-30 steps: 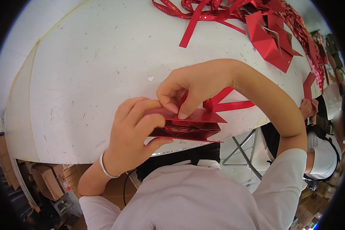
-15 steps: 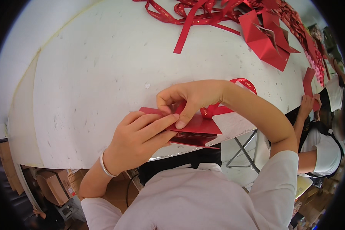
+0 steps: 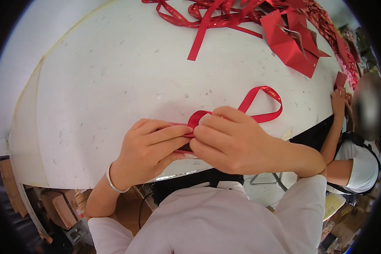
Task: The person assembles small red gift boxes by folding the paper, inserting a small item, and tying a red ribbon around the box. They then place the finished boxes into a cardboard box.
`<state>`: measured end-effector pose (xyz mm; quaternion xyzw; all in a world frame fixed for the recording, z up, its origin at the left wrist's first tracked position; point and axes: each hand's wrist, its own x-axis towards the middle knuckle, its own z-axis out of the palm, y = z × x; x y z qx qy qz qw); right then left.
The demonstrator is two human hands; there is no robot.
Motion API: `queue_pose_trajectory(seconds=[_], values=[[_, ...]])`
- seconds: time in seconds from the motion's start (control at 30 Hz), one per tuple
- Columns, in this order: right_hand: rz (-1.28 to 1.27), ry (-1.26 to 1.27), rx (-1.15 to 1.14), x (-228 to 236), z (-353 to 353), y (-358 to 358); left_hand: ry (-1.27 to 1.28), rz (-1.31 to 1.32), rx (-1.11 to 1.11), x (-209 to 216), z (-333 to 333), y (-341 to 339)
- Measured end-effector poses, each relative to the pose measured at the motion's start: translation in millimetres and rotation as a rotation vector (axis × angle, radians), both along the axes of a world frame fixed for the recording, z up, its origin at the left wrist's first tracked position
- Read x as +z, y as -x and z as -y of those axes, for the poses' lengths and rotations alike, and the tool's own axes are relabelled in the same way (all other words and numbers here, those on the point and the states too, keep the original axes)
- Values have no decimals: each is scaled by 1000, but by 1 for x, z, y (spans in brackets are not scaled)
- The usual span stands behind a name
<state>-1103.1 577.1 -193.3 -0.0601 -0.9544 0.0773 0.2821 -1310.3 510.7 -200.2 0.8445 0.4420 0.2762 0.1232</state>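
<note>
My left hand (image 3: 150, 144), with a silver bangle at its wrist, grips a red folded paper piece (image 3: 183, 150) close to the table's near edge. Most of that piece is covered by my hands, and a dark gap shows between its layers. My right hand (image 3: 237, 142) is closed, its curled fingertips against the paper piece's opening beside my left fingers. What those fingertips pinch is hidden. From the paper, a red ribbon (image 3: 273, 115) with light print curls up past my right thumb and lies in a loop on the table beyond my right hand.
Several red ribbons (image 3: 201, 27) lie tangled at the far side of the white table (image 3: 97, 97). Folded red card pieces (image 3: 292, 46) sit at the far right. A co-worker's hands (image 3: 339, 98) hold another red piece at right. Cardboard boxes (image 3: 59, 207) stand below at left.
My right hand has come down and nearer, from above the paper piece to its opening, now hiding its right part. The ribbon loop shows more fully. My left hand keeps its grip.
</note>
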Motion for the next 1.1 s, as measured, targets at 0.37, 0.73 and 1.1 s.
queue_pose_trajectory(seconds=[0.37, 0.73, 1.1], values=[[94, -398, 139, 6, -8, 8, 44, 27, 57, 5, 1, -5], [224, 1247, 365, 27, -11, -5, 0, 49, 69, 2, 2, -4], [230, 678, 270, 24, -25, 9, 10, 169, 71, -7, 14, -4]])
